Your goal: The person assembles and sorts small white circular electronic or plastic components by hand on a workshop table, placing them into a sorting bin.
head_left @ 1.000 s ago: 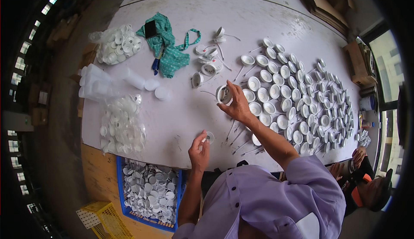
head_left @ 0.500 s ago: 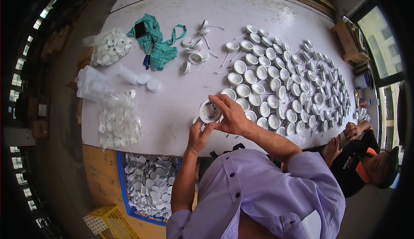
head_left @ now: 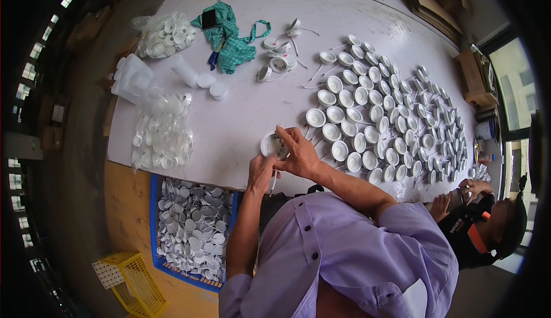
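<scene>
A round white fitting (head_left: 271, 142) is held near the front edge of the table (head_left: 244, 108), its open face turned upward, with small parts inside too blurred to make out. The left hand (head_left: 262, 172) is at the fitting's lower left, fingers curled in and closed on it. The right hand (head_left: 301, 153) takes the fitting's right side, thumb and fingers bent around the rim, only as far open as the fitting is wide. A thin white cable (head_left: 274, 181) hangs just below the fitting.

To the right of the fitting, white cups (head_left: 361, 95) with cables spread over the table in a broad, dense group. Beyond the fitting is a small cluster of similar white pieces (head_left: 264, 73). Beyond it and to the left lies a green dotted cloth (head_left: 238, 54), bearing a black phone (head_left: 209, 19). Well to the fitting's left are a clear bag of white rings (head_left: 163, 137), frosted containers (head_left: 135, 77), frosted discs (head_left: 218, 90) and, farther beyond, a second clear bag (head_left: 166, 36).

Below and left of the fitting, lower than the table, a blue crate (head_left: 153, 215) is filled with white discs (head_left: 192, 226); farther left is a yellow basket (head_left: 138, 286). Well to the fitting's right sits another person (head_left: 465, 229) in a dark top with an orange collar
</scene>
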`<move>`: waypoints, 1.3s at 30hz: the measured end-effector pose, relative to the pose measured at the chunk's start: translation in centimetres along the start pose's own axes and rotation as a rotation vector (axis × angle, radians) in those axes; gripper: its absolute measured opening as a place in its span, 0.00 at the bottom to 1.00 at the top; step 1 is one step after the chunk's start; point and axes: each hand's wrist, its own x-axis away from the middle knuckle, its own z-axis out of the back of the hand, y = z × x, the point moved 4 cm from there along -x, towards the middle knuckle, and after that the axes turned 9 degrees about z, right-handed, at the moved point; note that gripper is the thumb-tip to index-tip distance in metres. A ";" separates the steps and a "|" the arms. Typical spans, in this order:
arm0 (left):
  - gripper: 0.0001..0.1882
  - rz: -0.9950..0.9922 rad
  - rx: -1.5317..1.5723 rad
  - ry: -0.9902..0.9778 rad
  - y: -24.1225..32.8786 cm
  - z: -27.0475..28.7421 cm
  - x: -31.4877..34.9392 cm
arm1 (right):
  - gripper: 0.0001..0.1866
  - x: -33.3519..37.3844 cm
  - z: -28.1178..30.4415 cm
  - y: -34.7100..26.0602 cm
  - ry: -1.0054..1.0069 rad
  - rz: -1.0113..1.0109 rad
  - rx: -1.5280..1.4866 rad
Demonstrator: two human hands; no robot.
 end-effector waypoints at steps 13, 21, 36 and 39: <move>0.15 0.102 -0.104 0.167 -2.2 3.4 0.9 | 0.46 1.6 -4.8 -0.5 -0.121 0.012 -0.100; 0.16 0.091 0.155 0.250 -8.1 10.5 2.8 | 0.37 4.3 -7.0 4.0 -0.331 -0.061 0.026; 0.17 0.016 0.192 0.210 -8.5 11.6 3.3 | 0.34 1.5 -8.7 7.9 -0.417 -0.178 0.178; 0.17 -0.020 0.186 0.188 -8.2 11.4 3.1 | 0.33 1.6 -8.1 7.4 -0.340 -0.146 0.153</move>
